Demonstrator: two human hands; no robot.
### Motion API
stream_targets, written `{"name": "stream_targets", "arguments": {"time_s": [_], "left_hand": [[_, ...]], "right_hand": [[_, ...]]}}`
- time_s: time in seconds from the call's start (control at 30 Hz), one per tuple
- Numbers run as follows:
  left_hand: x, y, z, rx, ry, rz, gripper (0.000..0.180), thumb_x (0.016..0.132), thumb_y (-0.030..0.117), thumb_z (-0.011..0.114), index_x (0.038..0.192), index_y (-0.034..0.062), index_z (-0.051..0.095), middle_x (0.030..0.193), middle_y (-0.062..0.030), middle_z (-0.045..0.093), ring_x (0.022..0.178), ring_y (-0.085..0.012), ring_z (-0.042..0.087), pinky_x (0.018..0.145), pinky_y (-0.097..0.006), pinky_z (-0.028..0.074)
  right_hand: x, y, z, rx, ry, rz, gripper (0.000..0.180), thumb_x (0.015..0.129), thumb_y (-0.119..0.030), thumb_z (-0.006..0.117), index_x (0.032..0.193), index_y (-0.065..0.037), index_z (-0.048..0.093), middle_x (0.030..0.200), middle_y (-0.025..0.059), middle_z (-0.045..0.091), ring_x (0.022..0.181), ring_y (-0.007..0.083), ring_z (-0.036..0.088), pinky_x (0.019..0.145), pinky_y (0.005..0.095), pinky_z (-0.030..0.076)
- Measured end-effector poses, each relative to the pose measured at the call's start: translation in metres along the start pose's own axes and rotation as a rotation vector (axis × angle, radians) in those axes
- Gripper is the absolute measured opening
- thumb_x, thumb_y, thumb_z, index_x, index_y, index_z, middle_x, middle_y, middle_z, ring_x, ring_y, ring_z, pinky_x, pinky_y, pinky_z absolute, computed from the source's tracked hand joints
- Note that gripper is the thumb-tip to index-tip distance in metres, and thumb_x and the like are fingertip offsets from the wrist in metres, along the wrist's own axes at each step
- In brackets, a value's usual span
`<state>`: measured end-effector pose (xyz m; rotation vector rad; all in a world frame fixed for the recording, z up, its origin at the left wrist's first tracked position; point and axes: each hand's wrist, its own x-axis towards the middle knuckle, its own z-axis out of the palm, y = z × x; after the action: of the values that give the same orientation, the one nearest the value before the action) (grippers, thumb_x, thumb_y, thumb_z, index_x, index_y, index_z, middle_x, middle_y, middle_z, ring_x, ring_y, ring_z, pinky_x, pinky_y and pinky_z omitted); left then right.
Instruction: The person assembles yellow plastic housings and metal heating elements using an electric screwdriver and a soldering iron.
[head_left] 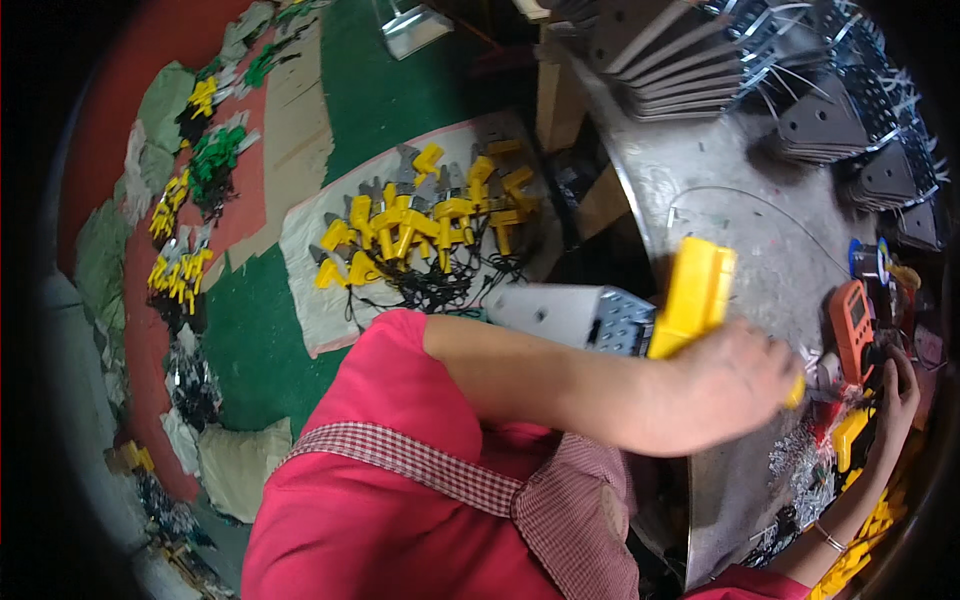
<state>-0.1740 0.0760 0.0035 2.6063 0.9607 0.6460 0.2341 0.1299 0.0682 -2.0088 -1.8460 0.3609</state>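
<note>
Across the middle of the view reaches my left arm, and my left hand (732, 385) is closed round the handle of a yellow pistol-shaped tool (693, 298). The tool's body stands up beyond my knuckles and is slightly blurred. The handle's end (795, 392) shows past my fingers. At the right edge, my right hand (897, 398) is beside an orange multimeter (852, 330). Its fingers are bent and apart, with nothing visible in them. Near my right wrist lies another yellow tool (852, 438).
A metal-topped bench (720, 170) holds stacked grey metal brackets (830, 125) and a wire spool (868, 260). Left of it, many yellow tools (410, 220) with black cords lie on a white sheet (310, 260). A perforated metal bracket (560, 310) stands near my left forearm.
</note>
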Motion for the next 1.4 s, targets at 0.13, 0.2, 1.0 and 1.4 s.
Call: {"name": "stream_targets", "arguments": {"time_s": [0.13,0.2,1.0,1.4], "left_hand": [[-0.026,-0.013,0.018,0.022,0.248,-0.089,0.049,0.081,0.019,0.057,0.127,0.0032,0.052,0.097,-0.008,0.058,0.089,-0.0219,0.06,0.075,-0.035,0.044],[-0.019,-0.017,0.007,-0.028,0.282,-0.149,0.044,0.08,0.019,0.058,0.123,0.0086,0.055,0.098,-0.0067,0.057,0.09,-0.0212,0.059,0.076,-0.035,0.044],[-0.075,-0.211,-0.055,-0.214,0.846,-0.608,0.025,0.084,0.006,0.068,0.107,0.0024,0.059,0.098,-0.0124,0.068,0.09,-0.02,0.065,0.084,-0.031,0.05],[-0.017,-0.089,-0.048,-0.263,0.945,-0.169,0.068,0.075,0.006,0.079,0.13,0.0028,0.039,0.127,-0.0155,0.053,0.105,-0.0264,0.058,0.089,-0.038,0.049]], "right_hand": [[0.008,-0.071,0.048,-0.039,0.445,-0.315,0.026,0.096,-0.011,0.054,0.115,0.003,0.063,0.114,0.011,0.065,0.106,0.0167,0.06,0.092,0.0285,0.047],[0.026,-0.056,0.058,0.047,0.368,-0.171,0.027,0.096,-0.011,0.055,0.118,0.003,0.062,0.116,0.0102,0.064,0.104,0.0163,0.06,0.091,0.0277,0.046],[-0.077,-0.254,0.114,0.033,-0.297,-0.368,0.022,0.079,-0.009,0.069,0.099,-0.003,0.067,0.073,0.0106,0.061,0.067,0.0275,0.061,0.064,0.0382,0.048],[-0.136,-0.152,0.086,0.029,-0.04,-0.169,0.017,0.084,-0.014,0.064,0.097,-0.004,0.067,0.086,0.0143,0.066,0.082,0.0332,0.065,0.073,0.0388,0.052]]}}
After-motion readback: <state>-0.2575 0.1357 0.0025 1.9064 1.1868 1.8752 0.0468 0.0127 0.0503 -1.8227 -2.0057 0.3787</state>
